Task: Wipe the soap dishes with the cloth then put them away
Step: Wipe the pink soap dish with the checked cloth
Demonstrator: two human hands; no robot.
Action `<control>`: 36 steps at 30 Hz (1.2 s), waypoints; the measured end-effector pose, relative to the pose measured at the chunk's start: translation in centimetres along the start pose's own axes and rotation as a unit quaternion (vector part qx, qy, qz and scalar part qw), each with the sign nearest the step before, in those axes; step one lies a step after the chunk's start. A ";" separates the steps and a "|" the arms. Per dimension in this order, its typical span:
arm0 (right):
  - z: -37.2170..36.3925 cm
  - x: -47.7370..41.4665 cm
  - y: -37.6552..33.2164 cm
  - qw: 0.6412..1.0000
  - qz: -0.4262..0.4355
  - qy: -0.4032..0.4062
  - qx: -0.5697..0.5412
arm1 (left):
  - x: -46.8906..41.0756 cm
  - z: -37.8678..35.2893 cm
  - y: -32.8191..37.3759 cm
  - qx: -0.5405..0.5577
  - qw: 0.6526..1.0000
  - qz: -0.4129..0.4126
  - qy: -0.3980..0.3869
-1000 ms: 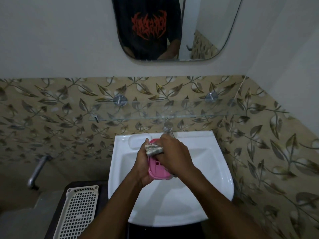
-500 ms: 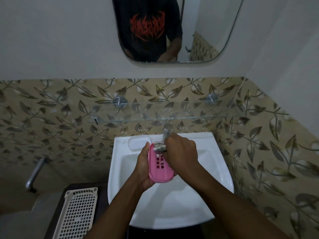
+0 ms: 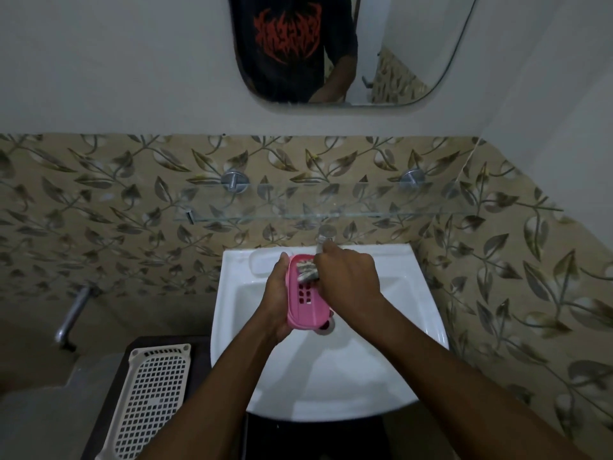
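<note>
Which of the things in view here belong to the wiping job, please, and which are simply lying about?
In use: pink soap dish, held by the left hand; cloth, pressed into it by the right hand.

Lying about: white sink, tap, glass shelf, mirror, cream lattice tray.

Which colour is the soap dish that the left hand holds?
Pink. The soap dish shows clearly in the head view, held over the sink.

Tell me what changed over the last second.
The right hand slid the cloth from the middle of the pink soap dish to its far end, uncovering the drain slots. The left hand still grips the dish over the sink.
</note>
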State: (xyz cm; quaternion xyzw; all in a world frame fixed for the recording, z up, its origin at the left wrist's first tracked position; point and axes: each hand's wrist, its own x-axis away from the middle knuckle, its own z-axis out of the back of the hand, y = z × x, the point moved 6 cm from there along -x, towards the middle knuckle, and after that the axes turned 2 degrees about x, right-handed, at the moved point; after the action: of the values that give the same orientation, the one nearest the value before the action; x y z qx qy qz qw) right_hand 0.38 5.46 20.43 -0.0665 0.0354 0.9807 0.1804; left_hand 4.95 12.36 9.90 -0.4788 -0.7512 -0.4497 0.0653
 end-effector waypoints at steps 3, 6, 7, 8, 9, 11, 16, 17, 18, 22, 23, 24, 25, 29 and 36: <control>-0.5 1.0 -0.2 1.000 -0.002 -0.028 -0.003 | -0.3 -0.1 0.5 -0.006 1.000 -0.023 -0.002; -1.5 2.2 -0.9 0.998 -0.009 -0.057 -0.026 | -0.7 -0.1 1.4 -0.017 0.998 -0.050 0.018; -1.7 2.6 -0.9 0.996 -0.024 -0.066 -0.046 | -0.8 0.1 1.6 -0.029 0.997 -0.060 0.026; -1.9 2.8 -0.6 0.993 -0.045 -0.077 -0.074 | -0.8 0.1 1.7 -0.040 0.996 -0.068 0.031; -2.0 3.0 -0.2 0.988 -0.068 -0.090 -0.105 | -0.8 0.0 1.7 -0.048 0.996 -0.075 0.030; -2.5 3.0 0.3 0.974 -0.100 -0.130 -0.158 | -0.7 -0.2 1.5 -0.061 0.994 -0.090 0.026; -3.7 2.8 0.1 0.898 -0.144 -0.229 -0.347 | -0.3 -0.3 1.8 -0.079 0.986 -0.144 0.034; -3.8 2.9 0.0 0.876 -0.156 -0.239 -0.389 | -0.3 -0.3 1.8 -0.090 0.984 -0.151 0.032; -3.9 3.1 0.0 0.847 -0.172 -0.254 -0.435 | -0.2 -0.3 1.7 -0.102 0.982 -0.155 0.023; -4.1 3.6 0.3 0.746 -0.227 -0.306 -0.545 | 0.2 -0.8 1.6 -0.129 0.978 -0.163 -0.017; -3.9 3.6 0.6 0.727 -0.241 -0.307 -0.565 | 0.3 -0.7 1.4 -0.133 0.977 -0.164 -0.026; -3.6 3.4 0.9 0.701 -0.257 -0.299 -0.594 | 0.4 -0.7 1.3 -0.142 0.975 -0.167 -0.031; -3.2 3.2 1.1 0.665 -0.273 -0.288 -0.632 | 0.5 -0.7 1.0 -0.152 0.973 -0.171 -0.032; -2.5 2.9 1.0 0.502 -0.301 -0.263 -0.767 | 1.1 -1.0 0.7 -0.172 0.968 -0.181 -0.035; -3.7 3.7 3.2 0.466 -0.331 -0.110 -0.813 | 2.4 -1.3 3.2 -0.285 0.911 -0.294 -0.042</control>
State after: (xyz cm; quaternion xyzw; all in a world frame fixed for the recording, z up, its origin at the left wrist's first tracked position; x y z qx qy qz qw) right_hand -3.73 3.38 16.35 -0.0813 -0.8225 0.4338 0.3587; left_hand 5.70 13.45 13.90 -0.2529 -0.6997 -0.6231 -0.2413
